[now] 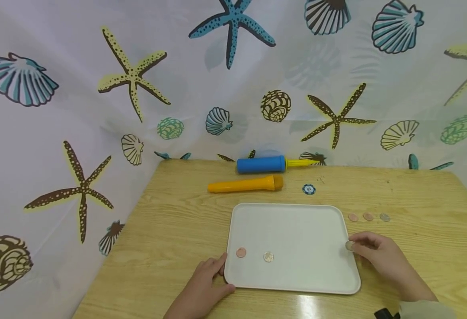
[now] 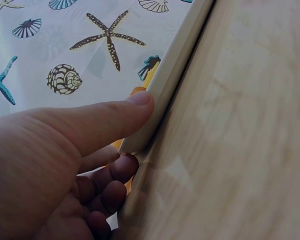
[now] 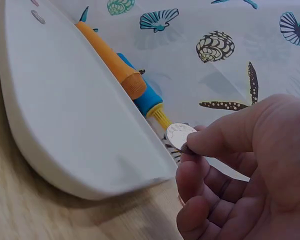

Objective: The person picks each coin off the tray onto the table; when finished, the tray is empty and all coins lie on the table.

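A white tray lies on the wooden table. My left hand holds its near left corner, thumb along the front edge and fingers at the left side; the left wrist view shows the thumb against the rim. Between thumb and fingertips, my right hand pinches a silver coin at the tray's right rim. On the tray's left part lie a copper coin and a silver coin. Right of the tray, two copper coins and a silver coin form a row.
Behind the tray lie an orange microphone-shaped toy and a blue hand pump with a yellow shaft. A blue and white poker chip is to their right. A cloth printed with shells and starfish hangs behind the table.
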The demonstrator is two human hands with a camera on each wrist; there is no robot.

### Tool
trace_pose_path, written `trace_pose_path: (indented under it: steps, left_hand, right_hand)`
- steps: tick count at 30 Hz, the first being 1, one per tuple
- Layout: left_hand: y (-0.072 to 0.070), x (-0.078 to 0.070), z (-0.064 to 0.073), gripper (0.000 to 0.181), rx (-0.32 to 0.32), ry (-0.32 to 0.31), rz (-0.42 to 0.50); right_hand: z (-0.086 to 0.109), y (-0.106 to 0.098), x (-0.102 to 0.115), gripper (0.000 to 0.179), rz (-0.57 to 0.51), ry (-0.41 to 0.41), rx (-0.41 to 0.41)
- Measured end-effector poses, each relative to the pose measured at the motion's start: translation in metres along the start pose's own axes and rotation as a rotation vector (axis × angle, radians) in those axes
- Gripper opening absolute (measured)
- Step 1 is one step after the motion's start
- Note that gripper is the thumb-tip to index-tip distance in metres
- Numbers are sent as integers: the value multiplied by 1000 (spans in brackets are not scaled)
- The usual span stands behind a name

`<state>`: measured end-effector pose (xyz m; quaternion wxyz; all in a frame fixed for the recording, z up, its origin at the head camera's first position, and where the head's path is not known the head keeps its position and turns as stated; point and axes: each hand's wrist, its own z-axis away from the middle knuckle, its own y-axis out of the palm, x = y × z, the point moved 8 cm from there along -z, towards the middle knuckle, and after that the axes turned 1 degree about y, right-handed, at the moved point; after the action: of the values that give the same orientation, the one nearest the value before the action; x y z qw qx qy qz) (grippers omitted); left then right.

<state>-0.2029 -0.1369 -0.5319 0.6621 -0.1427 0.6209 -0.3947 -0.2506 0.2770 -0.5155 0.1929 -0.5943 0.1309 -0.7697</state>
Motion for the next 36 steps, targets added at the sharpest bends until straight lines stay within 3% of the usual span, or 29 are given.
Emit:
trace_pose_path:
  steps: [11, 18, 36]
  left_hand:
    - [0, 1, 1, 86, 4, -12, 14]
    - [-1, 0, 2, 85, 2, -11, 4]
    - [-4, -6, 6, 84, -8, 16, 3]
  right_hand:
    - [-3, -20, -18, 30, 153, 7, -72]
    - [-4, -19, -14, 28, 364, -50, -82]
    - [-7, -16, -8, 27, 454, -33, -101]
